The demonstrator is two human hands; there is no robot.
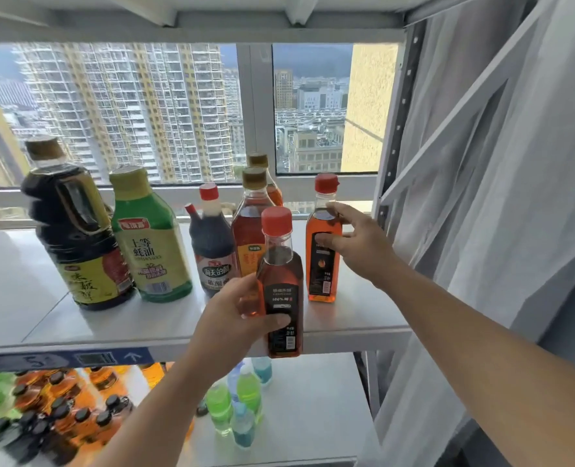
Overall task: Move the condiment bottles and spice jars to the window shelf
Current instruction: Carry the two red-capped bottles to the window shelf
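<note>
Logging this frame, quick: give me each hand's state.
Left hand: grips the held oil bottle.
Right hand: open, fingers fairly straight, touching the standing oil bottle on the window shelf.

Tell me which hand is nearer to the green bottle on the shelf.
Left. The left hand, holding a small bottle, is below and right of the green bottle; the right hand is farther right, touching the rightmost bottle on the shelf.

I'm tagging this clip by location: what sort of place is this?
Likely a high-rise storeroom: metal rack shelf with a numbered label strip, drink bottles stocked in bulk below, tower blocks outside the window.
</note>
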